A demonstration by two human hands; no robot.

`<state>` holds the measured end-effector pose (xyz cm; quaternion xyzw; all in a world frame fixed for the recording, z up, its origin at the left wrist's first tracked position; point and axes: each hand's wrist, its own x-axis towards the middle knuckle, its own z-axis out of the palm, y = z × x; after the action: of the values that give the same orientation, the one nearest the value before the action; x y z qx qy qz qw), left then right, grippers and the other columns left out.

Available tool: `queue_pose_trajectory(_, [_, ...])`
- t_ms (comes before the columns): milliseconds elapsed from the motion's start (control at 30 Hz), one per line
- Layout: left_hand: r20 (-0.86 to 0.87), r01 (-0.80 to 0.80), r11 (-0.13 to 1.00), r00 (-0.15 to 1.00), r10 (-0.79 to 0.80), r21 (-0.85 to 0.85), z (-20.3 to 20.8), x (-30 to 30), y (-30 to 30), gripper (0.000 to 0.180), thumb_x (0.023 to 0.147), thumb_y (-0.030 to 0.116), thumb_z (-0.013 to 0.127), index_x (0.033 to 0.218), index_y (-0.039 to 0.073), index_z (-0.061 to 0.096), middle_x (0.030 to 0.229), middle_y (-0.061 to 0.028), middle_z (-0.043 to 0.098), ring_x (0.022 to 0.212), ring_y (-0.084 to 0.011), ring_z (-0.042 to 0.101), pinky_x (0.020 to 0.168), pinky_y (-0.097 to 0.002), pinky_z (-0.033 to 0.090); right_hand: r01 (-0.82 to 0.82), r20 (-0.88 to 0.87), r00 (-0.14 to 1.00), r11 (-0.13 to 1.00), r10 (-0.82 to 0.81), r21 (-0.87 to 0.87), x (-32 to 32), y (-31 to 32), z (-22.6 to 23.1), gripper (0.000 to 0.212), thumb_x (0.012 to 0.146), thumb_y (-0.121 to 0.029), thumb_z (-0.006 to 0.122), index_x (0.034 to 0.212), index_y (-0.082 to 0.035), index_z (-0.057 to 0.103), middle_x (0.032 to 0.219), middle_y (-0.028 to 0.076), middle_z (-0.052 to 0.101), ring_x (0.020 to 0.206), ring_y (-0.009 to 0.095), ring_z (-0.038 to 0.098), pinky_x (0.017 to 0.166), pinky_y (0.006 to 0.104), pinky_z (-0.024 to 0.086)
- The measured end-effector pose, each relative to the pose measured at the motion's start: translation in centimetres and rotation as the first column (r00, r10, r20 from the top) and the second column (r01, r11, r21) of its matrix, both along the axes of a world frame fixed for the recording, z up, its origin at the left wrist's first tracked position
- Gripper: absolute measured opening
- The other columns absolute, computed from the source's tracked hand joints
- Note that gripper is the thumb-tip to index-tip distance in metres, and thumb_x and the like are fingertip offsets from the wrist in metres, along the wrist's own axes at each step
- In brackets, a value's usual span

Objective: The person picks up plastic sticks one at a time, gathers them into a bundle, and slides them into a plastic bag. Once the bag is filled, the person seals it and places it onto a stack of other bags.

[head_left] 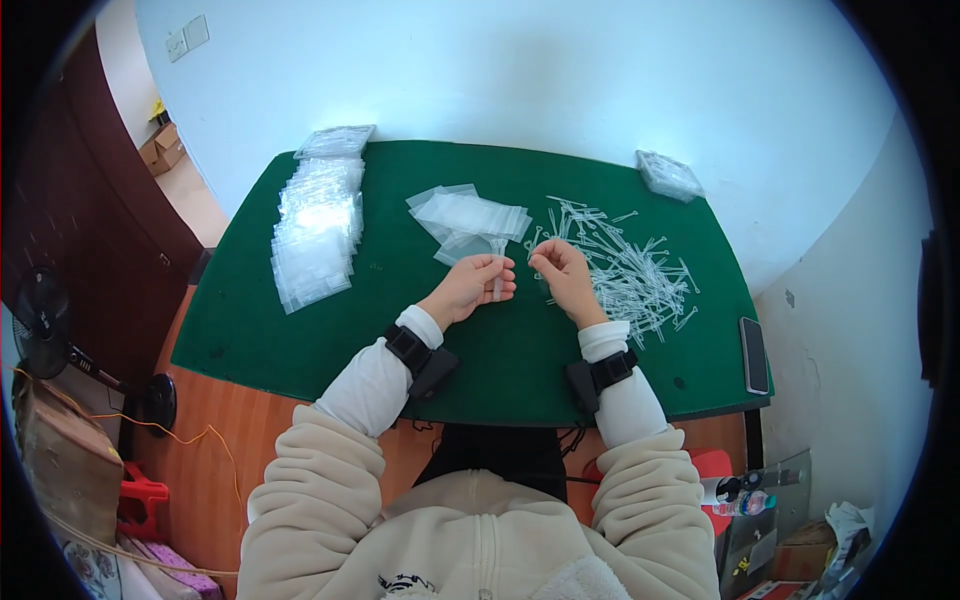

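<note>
My left hand (468, 288) is closed around a few thin clear plastic sticks (498, 245), held upright with their ends showing above and below the fingers. Just to its right, my right hand (570, 282) is closed in a pinch at the near-left edge of a loose pile of similar clear sticks (645, 285), several with small ring ends. What lies between its fingertips is too small to make out. Beyond my left hand, flat clear plastic bags (465, 214) lie fanned over one another on the green tabletop (490, 365).
A long overlapping row of clear bags (318, 230) covers the table's left side, with a stack of clear packs (336, 141) at its far end. Another clear pack (669, 176) sits at the far right, against the wall. A phone (753, 356) lies by the right edge. A black fan (45, 315) stands left.
</note>
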<state>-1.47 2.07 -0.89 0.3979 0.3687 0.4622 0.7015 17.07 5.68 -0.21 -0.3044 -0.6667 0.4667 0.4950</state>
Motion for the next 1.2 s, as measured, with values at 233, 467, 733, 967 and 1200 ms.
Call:
queue_pose_trajectory(233, [-0.085,0.080,0.997,0.993,-0.078,0.021,0.2,0.2,-0.2,0.025,0.094,0.025,0.046,0.106,0.004,0.052,0.095,-0.0058,0.057,0.084,-0.0158,0.059,0.077,-0.0286,0.049,-0.156,-0.212,0.970,0.974,0.119,-0.167,-0.6,-1.3,1.0,0.014,0.083,-0.003,0.056,0.097,0.000,0.057,0.074,0.002,0.059,0.056,0.005,0.050,0.046,0.0192,0.039])
queue_pose_trajectory(467, [-0.127,0.179,0.983,0.977,-0.173,0.036,1.0,1.0,-0.8,0.025,0.093,0.023,0.046,0.106,0.002,0.052,0.101,-0.0099,0.060,0.086,-0.0165,0.060,0.078,-0.0291,0.049,-0.009,-0.105,0.994,0.992,-0.004,-0.122,-0.6,-0.6,-0.2,0.016,0.080,-0.004,0.062,0.095,0.000,0.060,0.073,0.001,0.060,0.057,0.005,0.050,0.049,0.0183,0.040])
queue_pose_trajectory(733, [-0.143,0.206,0.977,0.970,-0.197,0.050,1.0,1.0,-1.0,0.026,0.093,0.024,0.046,0.107,0.002,0.052,0.100,-0.0096,0.060,0.084,-0.0161,0.060,0.077,-0.0295,0.049,0.124,-0.023,0.992,0.992,-0.124,0.014,-0.7,-0.4,-0.6,0.013,0.076,-0.003,0.066,0.089,-0.001,0.065,0.073,0.000,0.061,0.061,0.004,0.049,0.055,0.0183,0.041])
queue_pose_trajectory(967, [-0.127,0.207,0.976,0.972,-0.198,0.065,1.2,1.1,-1.1,0.027,0.093,0.025,0.047,0.108,0.003,0.052,0.097,-0.0075,0.060,0.079,-0.0124,0.058,0.074,-0.0271,0.049,0.116,-0.027,0.993,0.993,-0.116,0.000,-0.5,-0.4,-0.5,0.016,0.077,-0.002,0.065,0.093,-0.001,0.066,0.074,0.000,0.061,0.062,0.004,0.050,0.056,0.0187,0.041])
queue_pose_trajectory(1200, [-0.095,0.214,0.975,0.974,-0.207,0.064,1.3,1.0,-1.1,0.027,0.092,0.026,0.049,0.108,0.004,0.053,0.097,-0.0065,0.060,0.076,-0.0101,0.056,0.072,-0.0256,0.048,0.042,-0.090,0.995,0.992,-0.053,-0.117,-0.5,-0.5,-0.3,0.014,0.079,-0.003,0.064,0.094,-0.001,0.066,0.076,0.002,0.063,0.063,0.005,0.053,0.055,0.0193,0.043])
